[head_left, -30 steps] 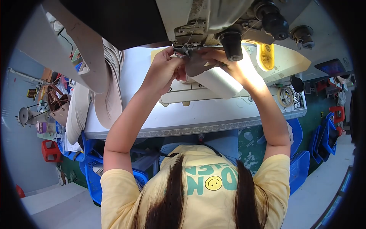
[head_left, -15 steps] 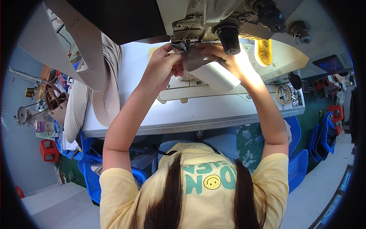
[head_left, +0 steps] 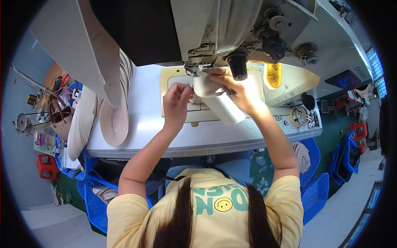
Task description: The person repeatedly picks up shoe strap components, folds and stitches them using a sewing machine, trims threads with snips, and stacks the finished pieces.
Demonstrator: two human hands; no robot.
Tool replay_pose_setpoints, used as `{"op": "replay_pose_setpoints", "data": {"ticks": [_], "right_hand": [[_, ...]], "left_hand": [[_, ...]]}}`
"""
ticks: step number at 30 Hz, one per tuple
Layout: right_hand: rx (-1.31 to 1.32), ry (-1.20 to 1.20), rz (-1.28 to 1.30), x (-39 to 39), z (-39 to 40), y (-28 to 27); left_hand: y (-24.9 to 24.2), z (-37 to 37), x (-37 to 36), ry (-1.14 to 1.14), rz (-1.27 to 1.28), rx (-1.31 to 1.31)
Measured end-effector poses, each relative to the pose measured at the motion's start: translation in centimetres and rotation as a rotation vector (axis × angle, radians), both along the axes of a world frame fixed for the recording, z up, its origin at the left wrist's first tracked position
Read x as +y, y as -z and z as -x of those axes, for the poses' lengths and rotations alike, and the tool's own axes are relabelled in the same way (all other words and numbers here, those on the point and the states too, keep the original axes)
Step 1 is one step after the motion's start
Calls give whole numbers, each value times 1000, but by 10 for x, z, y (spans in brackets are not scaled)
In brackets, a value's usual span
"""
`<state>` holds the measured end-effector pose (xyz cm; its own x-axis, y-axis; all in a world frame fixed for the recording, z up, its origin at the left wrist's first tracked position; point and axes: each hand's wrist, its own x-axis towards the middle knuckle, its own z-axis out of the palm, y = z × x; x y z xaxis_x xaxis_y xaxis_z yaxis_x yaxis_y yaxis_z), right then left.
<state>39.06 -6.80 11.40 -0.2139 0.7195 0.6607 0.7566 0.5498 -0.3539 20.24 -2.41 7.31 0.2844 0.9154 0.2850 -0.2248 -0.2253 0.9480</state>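
Curled piece, pale grey, sits under the sewing mach. head; white cylinder just in front, can't tell if joined. Prob. light, soft but a bit springy, not v. slippery or fragile; best held by its outer edge, R side, away from the metal foot. Room, big to small: green floor w/ white scraps; white table w/ ruler strip along front edge; pale panels draped at L; blue basket on R. R hand clamped on the piece; L hand near, off it, fingertips together, can't tell if anything's btwn. Smallest: tape roll, table's R end.
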Motion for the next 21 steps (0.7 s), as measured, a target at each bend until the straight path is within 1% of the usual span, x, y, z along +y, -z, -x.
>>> {"op": "replay_pose_setpoints", "data": {"ticks": [1,4,5,6,7,8,9,10,12,14,16,17,18,19,20,21], "right_hand": [[-16,8,-49,-3,4,-3],[214,-13,-234,-19,15,-5],[276,-14,-164,-31,15,-2],[421,-76,-143,-38,15,6],[574,-87,-102,-44,17,28],[726,-100,-55,-51,23,39],[842,-211,122,-64,26,41],[956,-321,306,-78,34,35],[1314,-489,528,-92,53,39],[1006,-399,489,-91,64,48],[695,-315,427,-81,71,62],[605,-377,654,-75,66,78],[480,-427,871,-68,60,93],[498,-265,961,-67,60,90],[514,-99,1047,-66,61,87],[606,-77,1003,-64,58,100]], "left_hand": [[-2,2,-3,5,-45,54],[-11,5,-12,-80,-497,220],[-19,9,-21,-71,-504,229],[-31,10,-30,-95,-642,225],[-45,13,-39,-105,-735,318],[-52,16,-43,-63,-801,409],[-59,19,-47,-19,-871,494],[-61,26,-47,81,-912,577],[-60,46,-45,410,-736,666],[-56,70,-44,820,-290,638],[-67,95,-47,752,-177,318],[-60,117,-48,665,-132,103],[-57,146,-48,379,-146,49],[-54,175,-49,86,-147,15],[-56,208,-49,-404,-200,137],[-61,242,-45,-894,-243,254]]}}
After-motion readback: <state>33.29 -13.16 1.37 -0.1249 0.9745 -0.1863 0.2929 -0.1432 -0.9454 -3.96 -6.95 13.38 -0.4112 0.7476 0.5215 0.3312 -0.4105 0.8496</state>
